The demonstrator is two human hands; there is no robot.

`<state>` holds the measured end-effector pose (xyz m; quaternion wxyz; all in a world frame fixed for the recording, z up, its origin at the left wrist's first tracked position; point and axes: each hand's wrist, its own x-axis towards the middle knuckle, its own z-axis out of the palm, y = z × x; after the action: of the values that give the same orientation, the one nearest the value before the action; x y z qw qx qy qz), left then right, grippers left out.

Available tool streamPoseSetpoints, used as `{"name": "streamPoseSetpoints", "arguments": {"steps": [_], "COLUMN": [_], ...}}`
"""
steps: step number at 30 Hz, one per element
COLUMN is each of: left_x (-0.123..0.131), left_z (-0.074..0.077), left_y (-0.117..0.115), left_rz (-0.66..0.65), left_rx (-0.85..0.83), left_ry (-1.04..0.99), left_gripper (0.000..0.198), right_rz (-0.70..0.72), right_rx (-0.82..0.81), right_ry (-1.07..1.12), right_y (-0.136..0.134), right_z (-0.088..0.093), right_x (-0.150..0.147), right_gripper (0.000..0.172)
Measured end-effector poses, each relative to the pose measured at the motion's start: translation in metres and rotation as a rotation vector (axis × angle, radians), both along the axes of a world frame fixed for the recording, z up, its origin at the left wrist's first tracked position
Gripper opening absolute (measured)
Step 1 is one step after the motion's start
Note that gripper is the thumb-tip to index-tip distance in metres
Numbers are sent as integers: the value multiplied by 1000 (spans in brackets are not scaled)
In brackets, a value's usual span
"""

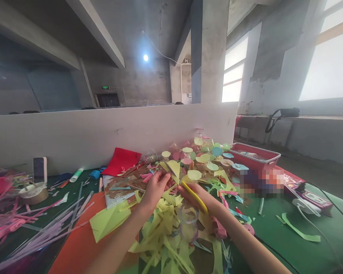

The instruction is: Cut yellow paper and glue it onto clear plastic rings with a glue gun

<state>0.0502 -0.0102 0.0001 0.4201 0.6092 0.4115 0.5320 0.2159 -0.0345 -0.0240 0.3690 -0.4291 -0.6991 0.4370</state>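
My left hand [156, 189] is closed on a piece of yellow paper [174, 168], pinching it near its lower left edge. In my right hand [196, 194] is a pair of scissors [194, 196] with yellow handles. Its blades lie across the paper, just beyond my left fingertips. Below both hands spreads a heap of yellow paper scraps [162, 232]. A clear plastic cup [188, 219] stands by my right wrist. To the left lies a folded yellow-green sheet [110, 220]. Beyond my hands are several cut paper rounds, such as a pale yellow one [194, 175].
A red tray [257, 158] sits at the back right, beside a blurred patch. Pale purple strips [50, 236], a small tub [33, 193], a phone [40, 170] and a glue stick [76, 175] lie left. Red sheet [121, 160] leans near the white partition [74, 135]. Cables cross the right side.
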Motion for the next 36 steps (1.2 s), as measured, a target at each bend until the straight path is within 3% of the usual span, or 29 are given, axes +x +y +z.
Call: {"name": "streamPoseSetpoints", "arguments": {"steps": [13,25,32,36], "left_x": [-1,-12,-37,-42], "left_z": [-1,-11,-34,-48], "left_y": [1,17,47,57], "left_rz": [1,33,215,248], "left_rx": [-27,-6,123,249], "left_ry": [-20,5,129,350], "left_gripper": [23,28,40,26], "right_rz": [-75,-124,-234,-262], "right_rx": [17,-47,-60,-53], "right_ry": [-134,-54,18,4], "right_y": [2,-4,11,19], "right_z": [0,4,-8,-17], "right_x": [3,5,11,16], "right_gripper": [50,48,54,54]}}
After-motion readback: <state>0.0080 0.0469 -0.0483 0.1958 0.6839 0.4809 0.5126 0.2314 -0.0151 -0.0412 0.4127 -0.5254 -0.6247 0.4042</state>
